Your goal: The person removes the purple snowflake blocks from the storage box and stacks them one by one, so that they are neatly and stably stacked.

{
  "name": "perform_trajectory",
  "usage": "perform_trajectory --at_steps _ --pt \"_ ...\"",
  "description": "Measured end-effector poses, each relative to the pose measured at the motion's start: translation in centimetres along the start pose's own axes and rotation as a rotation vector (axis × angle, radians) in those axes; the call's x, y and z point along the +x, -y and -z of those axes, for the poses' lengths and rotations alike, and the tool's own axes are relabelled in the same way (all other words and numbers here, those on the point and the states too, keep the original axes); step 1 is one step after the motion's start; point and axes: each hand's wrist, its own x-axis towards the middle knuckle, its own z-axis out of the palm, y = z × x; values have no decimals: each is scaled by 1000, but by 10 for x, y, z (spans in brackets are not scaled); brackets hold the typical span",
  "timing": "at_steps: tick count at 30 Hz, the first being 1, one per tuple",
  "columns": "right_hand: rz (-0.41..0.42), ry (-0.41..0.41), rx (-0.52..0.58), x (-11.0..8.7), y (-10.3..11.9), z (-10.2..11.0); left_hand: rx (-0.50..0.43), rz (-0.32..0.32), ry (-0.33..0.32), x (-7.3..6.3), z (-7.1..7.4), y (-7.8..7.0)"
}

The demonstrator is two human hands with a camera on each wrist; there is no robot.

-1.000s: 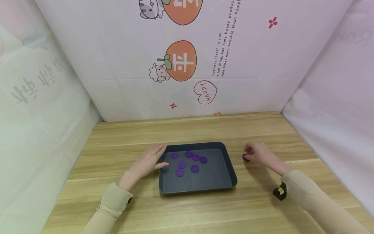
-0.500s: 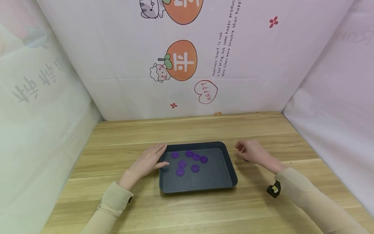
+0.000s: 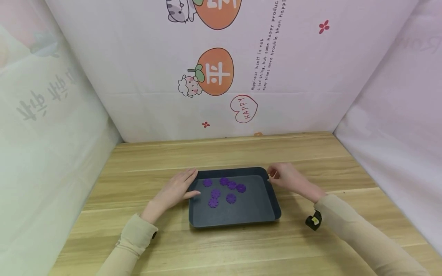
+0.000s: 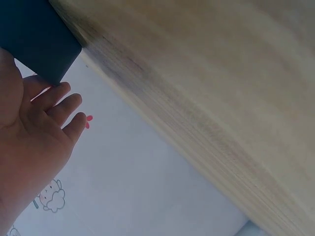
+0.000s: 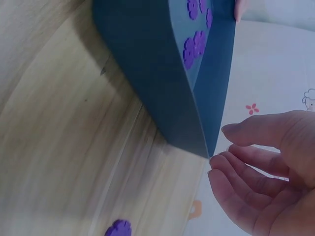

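A dark blue-grey tray lies on the table with several purple notched discs in its back half. My left hand rests on the tray's left wall, fingers straight toward the back corner and thumb over the rim. Beside the back right corner is my right hand. In the right wrist view its thumb and fingers are loosely curved and apart around that corner, holding nothing; contact with the rim is hard to tell. One more purple disc lies on the table to the right of the tray, hidden in the head view.
Wooden table surrounds the tray. White printed sheets stand as a back wall and as side walls on the left and right. A dark camera mount hangs under my right wrist.
My right hand has moved left, from over the loose purple disc on the table to the tray's back right corner. The disc stayed on the table. My left hand and the tray have kept still.
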Motion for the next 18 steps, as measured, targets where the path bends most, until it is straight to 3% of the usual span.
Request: perform_trajectory --at_steps 18 --pt "104 24 26 14 21 -19 -8 15 29 0 0 0"
